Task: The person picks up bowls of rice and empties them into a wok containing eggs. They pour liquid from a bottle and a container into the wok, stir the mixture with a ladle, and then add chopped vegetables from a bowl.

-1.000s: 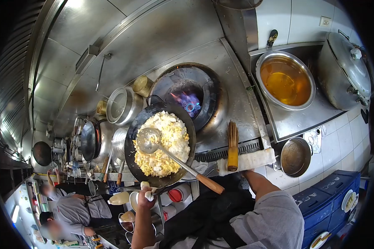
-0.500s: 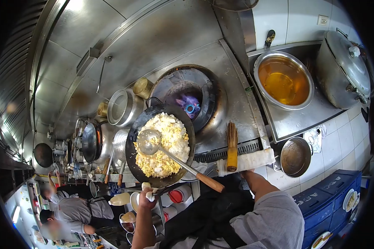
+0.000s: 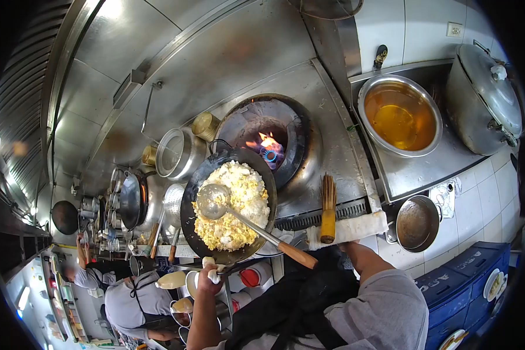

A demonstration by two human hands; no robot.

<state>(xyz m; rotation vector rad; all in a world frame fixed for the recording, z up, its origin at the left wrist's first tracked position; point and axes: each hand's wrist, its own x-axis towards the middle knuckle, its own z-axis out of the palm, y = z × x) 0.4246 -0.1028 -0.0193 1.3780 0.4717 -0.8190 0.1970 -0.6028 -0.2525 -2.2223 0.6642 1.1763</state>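
Observation:
My left hand (image 3: 207, 280) is closed round the handle of a black wok (image 3: 188, 217), with a pale cloth between fingers and handle. The wok holds white rice mixed with yellow egg (image 3: 245, 186). A metal ladle (image 3: 214, 201) rests on the food, its wooden handle over the near rim with no hand on it. The wok sits tilted at the near left side of a burner (image 3: 269, 155) with orange and blue flames. My right forearm reaches to the counter's front edge by a rolled white cloth (image 3: 356, 227); the fingers of my right hand (image 3: 349, 246) are hidden there.
A bamboo brush (image 3: 328, 216) lies right of the wok. Further right are a bowl of amber liquid (image 3: 399, 116), a large lidded pot (image 3: 478, 87) and an empty pan (image 3: 417, 223). Left are a steel pot (image 3: 184, 153), a strainer (image 3: 174, 204) and co-workers (image 3: 137, 303).
The burner flame has gone from mostly blue-purple to taller and orange. One co-worker at the lower left has turned and shifted. The wok and my left hand look nearly unchanged.

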